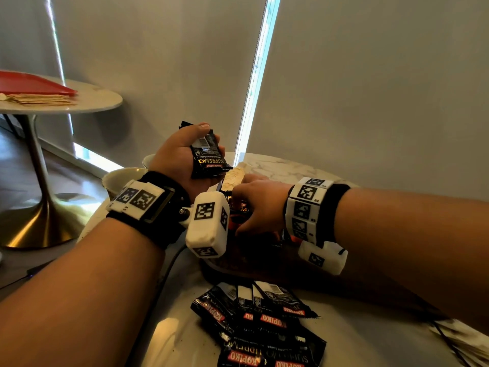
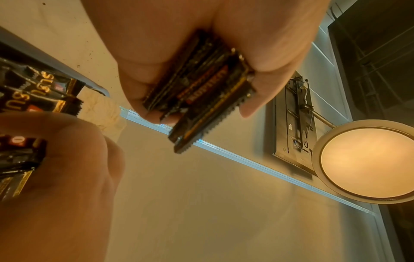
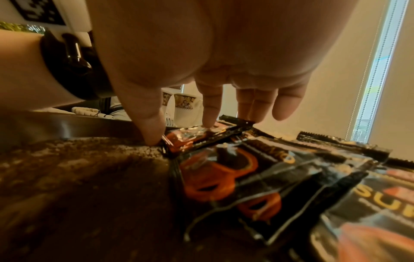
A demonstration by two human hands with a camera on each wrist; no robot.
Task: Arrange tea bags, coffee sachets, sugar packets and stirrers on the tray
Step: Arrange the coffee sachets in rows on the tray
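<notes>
My left hand (image 1: 209, 137) is raised above the table and grips a stack of black coffee sachets (image 1: 206, 160); the left wrist view shows the stack (image 2: 201, 92) edge-on between thumb and fingers. My right hand (image 1: 246, 207) reaches down onto the dark brown tray (image 1: 238, 263). There its thumb and index finger (image 3: 208, 122) pinch the end of one coffee sachet (image 3: 201, 134), which lies on top of other sachets (image 3: 268, 177) spread across the tray. A loose pile of black sachets (image 1: 259, 321) lies on the marble table in front of the tray.
White cups (image 1: 124, 178) stand left of the tray. Pale packets (image 1: 232, 178) lie just beyond it, and more pale packets (image 1: 465, 340) sit at the table's right edge. A cable (image 1: 169, 266) runs along the left. A second round table holds a red tray (image 1: 34, 83).
</notes>
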